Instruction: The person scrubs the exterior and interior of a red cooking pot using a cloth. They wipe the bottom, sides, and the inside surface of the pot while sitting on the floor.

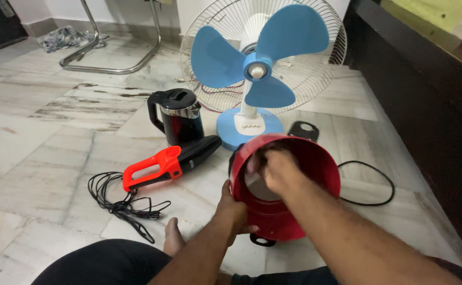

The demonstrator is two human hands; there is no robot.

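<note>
Your left hand (233,208) clamps the red pot (315,163) rim at nine o'clock; your right hand (275,171), fingers closed on a pale cloth (256,184), presses inside, mouth facing you.

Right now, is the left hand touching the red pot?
Touching. The head view shows the left hand gripping the outer wall of the red pot at its rim, fingers wrapped against it, while the right hand reaches inside.

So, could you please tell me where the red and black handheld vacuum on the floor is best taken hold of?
Probably by the red loop handle of the handheld vacuum, coming from above: it lies flat, the handle's open loop points away from the kettle, and its cord trails clear beside it.
</note>
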